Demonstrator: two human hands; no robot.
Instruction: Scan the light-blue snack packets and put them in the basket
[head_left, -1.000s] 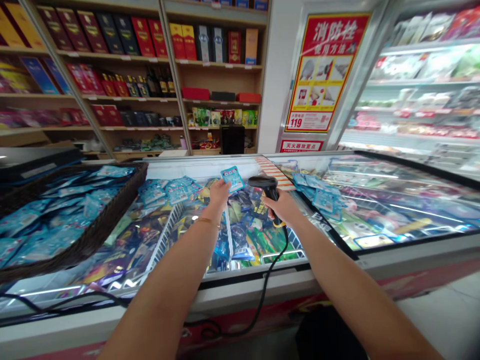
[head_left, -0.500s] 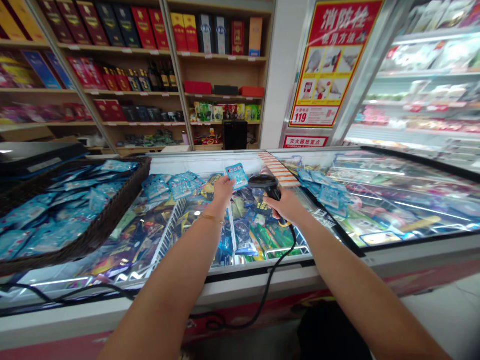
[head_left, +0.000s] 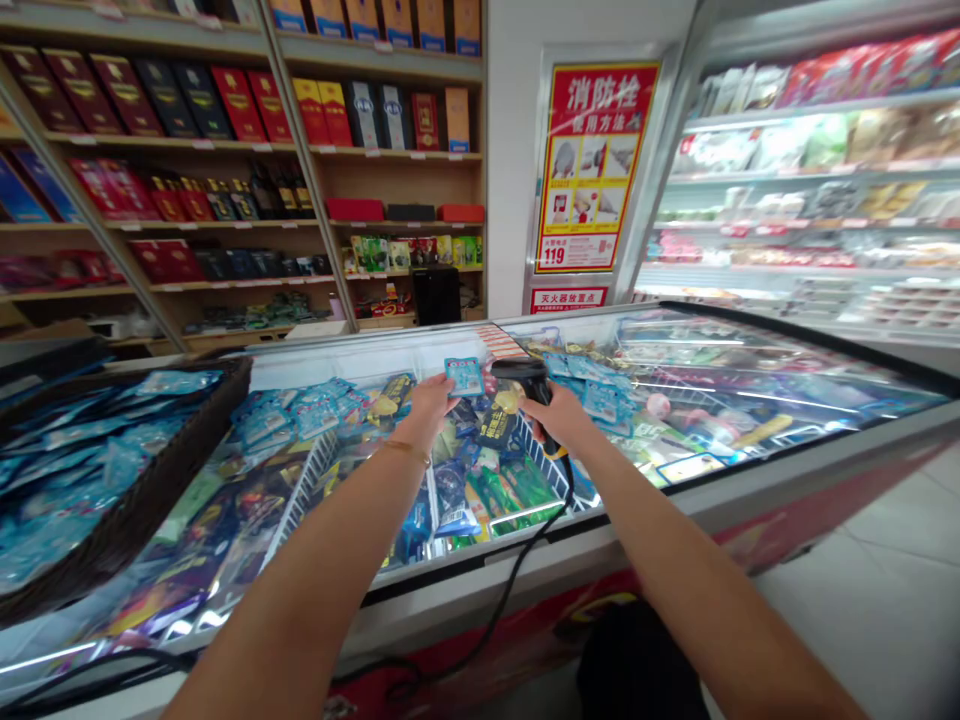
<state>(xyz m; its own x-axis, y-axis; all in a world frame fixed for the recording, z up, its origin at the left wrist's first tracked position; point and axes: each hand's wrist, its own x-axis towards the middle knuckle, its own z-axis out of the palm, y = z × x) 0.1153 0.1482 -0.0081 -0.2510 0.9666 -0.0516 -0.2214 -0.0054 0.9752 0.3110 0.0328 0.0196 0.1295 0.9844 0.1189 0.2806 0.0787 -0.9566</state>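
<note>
Over the glass-topped chest freezer (head_left: 480,560), my left hand (head_left: 433,402) pinches a small blue packet (head_left: 463,377) by its left side. My right hand (head_left: 561,420) is wrapped round the handle of a black barcode scanner (head_left: 521,371), whose head points left toward the packet. A black cable (head_left: 517,570) hangs from the scanner's grip and runs down over the freezer's front edge. One pile of similar blue packets (head_left: 300,410) lies on the glass to the left of my left hand. Another pile of blue packets (head_left: 600,390) lies beyond and right of the scanner.
A dark woven basket (head_left: 187,450) full of blue packets stands at the left on the freezer. Bagged frozen goods (head_left: 517,490) show under the glass. Behind are wooden shelves (head_left: 405,180) of boxes, a red poster (head_left: 600,165) and a lit display fridge (head_left: 810,200).
The view has tilted up and turned slightly right, so the shelves and poster sit lower and further left. Both hands still hold the packet and scanner, close together.
</note>
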